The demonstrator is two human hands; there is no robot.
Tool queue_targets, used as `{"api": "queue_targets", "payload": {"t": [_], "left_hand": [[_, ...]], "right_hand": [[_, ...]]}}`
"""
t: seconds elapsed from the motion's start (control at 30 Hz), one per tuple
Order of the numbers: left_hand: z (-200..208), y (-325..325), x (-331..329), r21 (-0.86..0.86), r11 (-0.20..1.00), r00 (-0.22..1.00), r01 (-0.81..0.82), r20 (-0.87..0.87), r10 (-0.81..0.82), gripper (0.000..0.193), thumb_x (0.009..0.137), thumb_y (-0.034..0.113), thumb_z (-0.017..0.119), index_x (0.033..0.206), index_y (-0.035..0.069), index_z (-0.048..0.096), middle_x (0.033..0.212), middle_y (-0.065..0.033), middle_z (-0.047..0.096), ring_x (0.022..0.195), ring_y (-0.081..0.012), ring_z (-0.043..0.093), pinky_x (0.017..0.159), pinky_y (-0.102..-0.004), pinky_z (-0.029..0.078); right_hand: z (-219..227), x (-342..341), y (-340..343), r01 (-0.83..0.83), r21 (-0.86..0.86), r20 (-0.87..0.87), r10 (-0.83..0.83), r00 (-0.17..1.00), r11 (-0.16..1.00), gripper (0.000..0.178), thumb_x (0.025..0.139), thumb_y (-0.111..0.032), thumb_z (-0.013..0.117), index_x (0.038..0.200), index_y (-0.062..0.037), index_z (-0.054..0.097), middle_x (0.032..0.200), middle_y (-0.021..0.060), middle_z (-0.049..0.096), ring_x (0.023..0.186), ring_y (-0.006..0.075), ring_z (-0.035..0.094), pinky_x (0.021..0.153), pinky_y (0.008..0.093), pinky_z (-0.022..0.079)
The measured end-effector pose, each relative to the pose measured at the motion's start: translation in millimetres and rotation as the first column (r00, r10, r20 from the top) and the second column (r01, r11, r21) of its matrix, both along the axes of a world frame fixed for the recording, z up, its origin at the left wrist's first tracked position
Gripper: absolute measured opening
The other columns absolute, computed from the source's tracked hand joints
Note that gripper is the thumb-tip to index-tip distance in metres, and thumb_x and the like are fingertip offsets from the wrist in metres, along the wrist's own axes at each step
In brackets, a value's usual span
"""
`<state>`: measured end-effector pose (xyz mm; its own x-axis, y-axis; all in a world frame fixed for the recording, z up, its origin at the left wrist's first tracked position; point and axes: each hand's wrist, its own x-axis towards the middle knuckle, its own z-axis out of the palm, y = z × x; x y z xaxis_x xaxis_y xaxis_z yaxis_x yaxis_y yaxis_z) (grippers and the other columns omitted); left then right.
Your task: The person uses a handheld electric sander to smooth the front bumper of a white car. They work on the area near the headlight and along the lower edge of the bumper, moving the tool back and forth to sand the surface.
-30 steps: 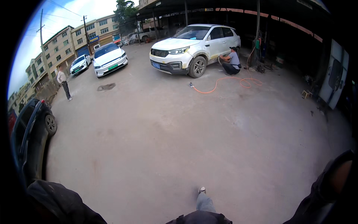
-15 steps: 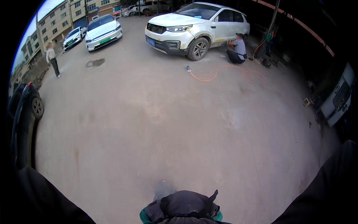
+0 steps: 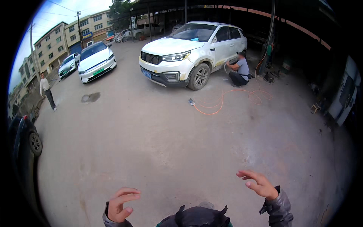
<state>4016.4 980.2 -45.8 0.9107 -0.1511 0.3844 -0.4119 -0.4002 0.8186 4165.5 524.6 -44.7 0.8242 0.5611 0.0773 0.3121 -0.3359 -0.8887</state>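
Note:
My left hand (image 3: 121,204) is raised at the lower left, fingers apart and thumb spread, with nothing in it. At the lower right my right hand (image 3: 258,184) is held up too, its fingers stretched out and empty. Dark grey sleeves (image 3: 279,209) cover both forearms. Neither hand touches anything; concrete ground (image 3: 181,151) lies beyond them. Farther ahead stands a white SUV (image 3: 196,53) with an open front grille area and yellowish patches on its bodywork. Beside its lower door squats a person (image 3: 240,72) in a grey top, hands at the car's side.
An orange hose (image 3: 211,113) loops over the ground from a small tool (image 3: 191,102). Two white cars, the nearer one (image 3: 97,62) with a green plate, stand at the far left. A standing person (image 3: 47,90), a dark car (image 3: 26,140) and a detached white door panel (image 3: 346,90) flank the yard.
Both my hands have come up into view, open. The view has tilted upward, so the cars and people appear lower. The squatting person stays by the SUV.

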Motion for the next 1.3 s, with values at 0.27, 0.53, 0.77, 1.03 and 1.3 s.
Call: {"api": "queue_targets", "payload": {"t": [0.27, 0.53, 0.77, 1.03, 1.3], "left_hand": [[-197, -30, 133, -0.251, 0.935, 0.689, 0.251, -0.633, -0.355, 0.019, 0.099, 0.018, 0.054, 0.107, 0.004, 0.062, 0.098, -0.0069, 0.061, 0.095, -0.0188, 0.056, 0.086, -0.0337, 0.046], [-247, 11, 361, -0.368, 0.893, 0.522, 0.261, -0.724, -0.451, 0.019, 0.101, 0.025, 0.049, 0.096, 0.007, 0.055, 0.085, -0.0013, 0.051, 0.082, -0.0117, 0.048, 0.073, -0.0276, 0.043], [-300, 1, 517, -0.077, 0.993, 0.756, 0.092, -0.643, -0.120, 0.027, 0.098, 0.029, 0.054, 0.089, 0.004, 0.060, 0.078, -0.0109, 0.060, 0.077, -0.0243, 0.058, 0.072, -0.0371, 0.047], [-346, 40, 728, 0.081, 0.985, 0.989, 0.150, -0.001, -0.151, 0.021, 0.091, 0.026, 0.059, 0.092, 0.007, 0.067, 0.081, -0.0149, 0.064, 0.077, -0.0326, 0.062, 0.070, -0.0395, 0.051], [-328, 92, 970, -0.059, 0.798, 0.656, 0.600, -0.535, -0.533, 0.023, 0.091, 0.026, 0.058, 0.096, 0.006, 0.068, 0.083, -0.0151, 0.065, 0.078, -0.0306, 0.062, 0.071, -0.0369, 0.051]], "right_hand": [[-393, 16, 16, 0.174, -0.401, -0.823, -0.437, 0.362, 0.899, 0.041, 0.090, -0.029, 0.064, 0.126, -0.0107, 0.061, 0.109, 0.0151, 0.067, 0.105, 0.0257, 0.062, 0.089, 0.0375, 0.050], [-559, 296, -1, -0.175, -0.076, -0.500, 0.114, 0.859, 0.982, 0.023, 0.077, -0.017, 0.070, 0.097, -0.0061, 0.072, 0.090, 0.0083, 0.071, 0.090, 0.0219, 0.066, 0.079, 0.0386, 0.053], [-406, 576, 148, -0.282, -0.250, -0.691, 0.033, 0.722, 0.926, 0.037, 0.089, -0.031, 0.060, 0.113, -0.0030, 0.065, 0.103, 0.0090, 0.068, 0.097, 0.0207, 0.063, 0.083, 0.0355, 0.051], [-261, 668, 236, -0.618, -0.071, -0.249, 0.586, 0.771, 0.783, 0.037, 0.091, -0.027, 0.061, 0.118, -0.0010, 0.061, 0.119, 0.0198, 0.060, 0.101, 0.0311, 0.062, 0.085, 0.0396, 0.052], [-275, 791, 254, -0.348, -0.251, -0.542, 0.166, 0.824, 0.903, 0.026, 0.091, -0.028, 0.058, 0.099, -0.0059, 0.069, 0.084, 0.0106, 0.069, 0.077, 0.0247, 0.067, 0.072, 0.0361, 0.054]]}}
